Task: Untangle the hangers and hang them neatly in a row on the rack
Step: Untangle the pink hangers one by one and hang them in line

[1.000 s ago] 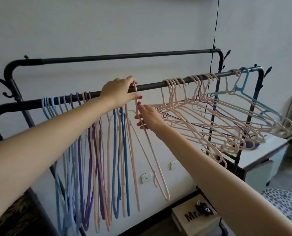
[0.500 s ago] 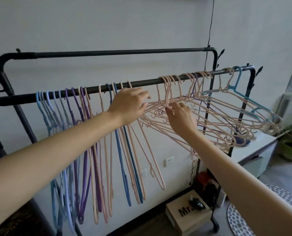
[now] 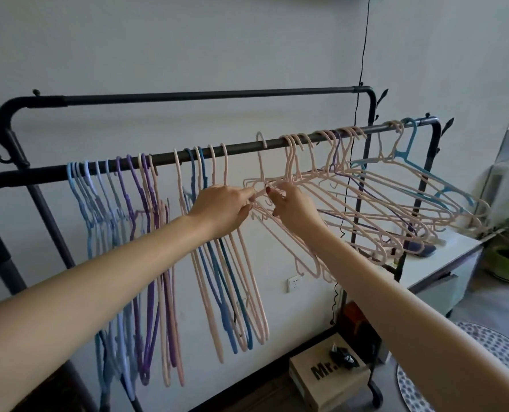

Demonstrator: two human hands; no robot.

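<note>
Pinching a pink hanger from both sides

Both hands meet below the rack's front rail. The left hand and the right hand each pinch the end of a pink hanger hooked above them. Tangled hangers spread beyond the right hand; straightened hangers hang beyond the left hand.
</note>
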